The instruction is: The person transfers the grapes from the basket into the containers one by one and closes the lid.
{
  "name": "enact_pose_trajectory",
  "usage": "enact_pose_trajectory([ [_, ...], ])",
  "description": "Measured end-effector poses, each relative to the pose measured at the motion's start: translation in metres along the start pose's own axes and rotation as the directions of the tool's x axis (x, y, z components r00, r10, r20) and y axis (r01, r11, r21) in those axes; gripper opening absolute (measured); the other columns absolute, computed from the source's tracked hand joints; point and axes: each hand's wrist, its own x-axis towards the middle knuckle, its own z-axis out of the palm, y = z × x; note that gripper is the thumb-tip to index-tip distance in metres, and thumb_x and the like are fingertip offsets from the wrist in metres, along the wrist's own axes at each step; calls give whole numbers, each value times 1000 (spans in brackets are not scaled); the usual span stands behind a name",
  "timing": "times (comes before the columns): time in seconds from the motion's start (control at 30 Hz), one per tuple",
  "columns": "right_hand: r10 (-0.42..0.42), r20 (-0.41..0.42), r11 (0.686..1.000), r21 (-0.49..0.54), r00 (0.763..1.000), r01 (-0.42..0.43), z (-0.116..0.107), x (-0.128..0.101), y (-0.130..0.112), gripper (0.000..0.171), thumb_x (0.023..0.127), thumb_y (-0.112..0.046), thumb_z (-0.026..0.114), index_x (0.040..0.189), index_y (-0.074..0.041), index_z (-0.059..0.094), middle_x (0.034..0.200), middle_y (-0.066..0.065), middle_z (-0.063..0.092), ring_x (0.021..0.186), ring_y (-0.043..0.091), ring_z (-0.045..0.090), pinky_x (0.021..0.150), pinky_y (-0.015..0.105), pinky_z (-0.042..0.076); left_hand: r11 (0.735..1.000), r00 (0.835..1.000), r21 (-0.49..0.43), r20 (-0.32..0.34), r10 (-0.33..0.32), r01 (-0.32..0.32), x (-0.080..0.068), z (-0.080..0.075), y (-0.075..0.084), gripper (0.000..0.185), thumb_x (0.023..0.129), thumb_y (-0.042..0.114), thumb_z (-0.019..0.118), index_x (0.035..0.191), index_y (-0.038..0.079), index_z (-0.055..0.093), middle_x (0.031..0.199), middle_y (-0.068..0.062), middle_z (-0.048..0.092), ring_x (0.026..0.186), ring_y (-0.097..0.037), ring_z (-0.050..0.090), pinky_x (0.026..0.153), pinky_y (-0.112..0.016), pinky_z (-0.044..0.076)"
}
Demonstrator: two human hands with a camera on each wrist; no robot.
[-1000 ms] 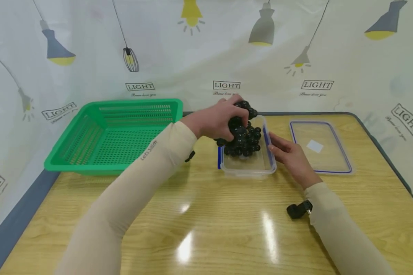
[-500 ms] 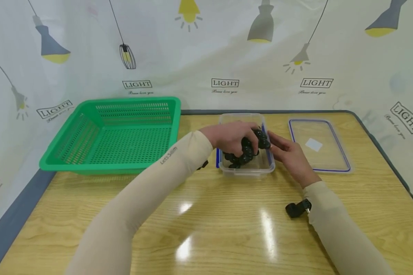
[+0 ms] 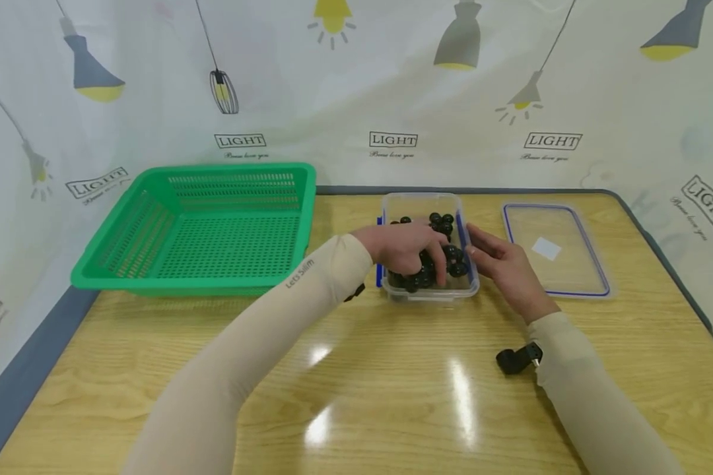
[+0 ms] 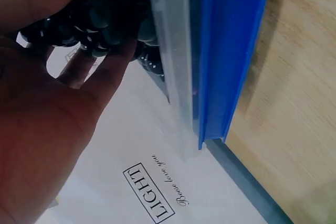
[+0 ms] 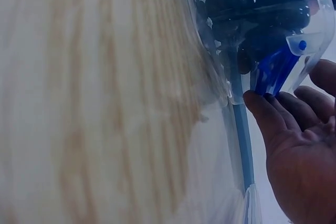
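A bunch of black grapes point(image 3: 456, 266) lies in a clear plastic container point(image 3: 447, 295) with blue side latches. My left hand point(image 3: 401, 247) reaches into the container from the left, its fingers curled round the grapes and hiding part of them. Seen from the left wrist, the thumb and fingers grip the dark grapes point(image 4: 100, 17) beside the blue latch point(image 4: 231, 51). My right hand point(image 3: 508, 274) stands at the container's right wall. In the right wrist view, its extended fingertips point(image 5: 257, 100) touch the container near that side's blue latch point(image 5: 275, 69).
To the left stands a green perforated basket point(image 3: 232, 254). A clear lid point(image 3: 576, 264) with a blue seal and a white label lies on the wooden table point(image 3: 386, 382) at the right. A printed backdrop point(image 3: 344, 99) rises behind the table's far edge.
My left hand has lowered the grapes from above the container's rim down into it, and they now spread across its bottom. The right hand has stayed at the container's side.
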Motion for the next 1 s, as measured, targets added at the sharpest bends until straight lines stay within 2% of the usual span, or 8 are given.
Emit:
enact_pose_trajectory([
  [0.23, -2, 9, 1000, -5, 1000, 2, -1, -2, -1, 61, 102, -30, 54, 155, -9, 30, 154, 18, 32, 138, 33, 35, 92, 21, 46, 999, 998, -14, -46, 46, -47, 5, 9, -6, 60, 80, -21, 43, 102, 24, 75, 157, 0, 30, 148, -23, 8, 116, -43, -1],
  [0.37, 2, 6, 1000, 25, 1000, -2, 0, -2, 1, 61, 102, -29, 54, 154, -8, 30, 154, 19, 33, 136, 33, 38, 91, 21, 47, 996, 994, 50, -75, 76, -72, 10, 15, -7, 53, 81, -19, 45, 96, 24, 73, 152, 3, 36, 146, -28, 12, 116, -43, 4],
  [0.5, 8, 7, 999, 40, 1000, -9, 0, -1, 3, 62, 102, -29, 55, 154, -8, 30, 154, 18, 33, 136, 32, 39, 91, 21, 47, 993, 995, 92, -69, 77, -70, 14, 18, -6, 52, 84, -16, 43, 95, 26, 72, 150, 4, 39, 142, -28, 16, 114, -39, 12],
  [0.63, 18, 16, 999, 29, 1000, -19, 0, 0, 4, 63, 102, -32, 55, 155, -9, 30, 155, 16, 32, 138, 31, 36, 93, 22, 46, 1000, 999, 3, -43, 15, -15, 12, 20, -9, 58, 84, -13, 39, 104, 29, 73, 158, 1, 29, 145, -30, 7, 116, -42, 8],
  [0.73, 30, 22, 999, 25, 999, -31, 0, 1, 3, 63, 101, -33, 55, 155, -10, 30, 155, 15, 32, 138, 31, 35, 95, 23, 45, 994, 999, -103, -29, -24, 21, 9, 20, -11, 60, 83, -6, 38, 115, 30, 73, 161, -1, 21, 147, -31, -5, 116, -45, -1],
  [0.9, 22, 19, 999, 25, 1000, -23, -1, 1, 1, 62, 102, -30, 55, 154, -10, 30, 155, 16, 32, 138, 31, 35, 94, 22, 46, 982, 1000, -189, 26, -2, 7, 3, 14, -15, 50, 94, 16, 35, 133, 27, 64, 163, -4, 16, 148, -24, -7, 115, -39, -8],
  [0.93, 17, 17, 1000, 23, 1000, -17, -1, 1, 1, 62, 102, -30, 56, 154, -9, 30, 155, 16, 32, 138, 31, 36, 93, 22, 46, 981, 999, -195, 39, -1, 9, 2, 13, -16, 49, 94, 18, 37, 135, 27, 63, 163, -5, 13, 148, -24, -9, 115, -39, -8],
  [1.0, 10, 12, 1000, 19, 1000, -11, -1, 1, -1, 62, 102, -30, 56, 154, -9, 31, 154, 17, 33, 137, 32, 37, 92, 21, 46, 980, 999, -200, 54, -2, 13, 1, 12, -17, 51, 91, 13, 42, 136, 28, 61, 163, -5, 11, 148, -22, -7, 116, -35, 2],
])
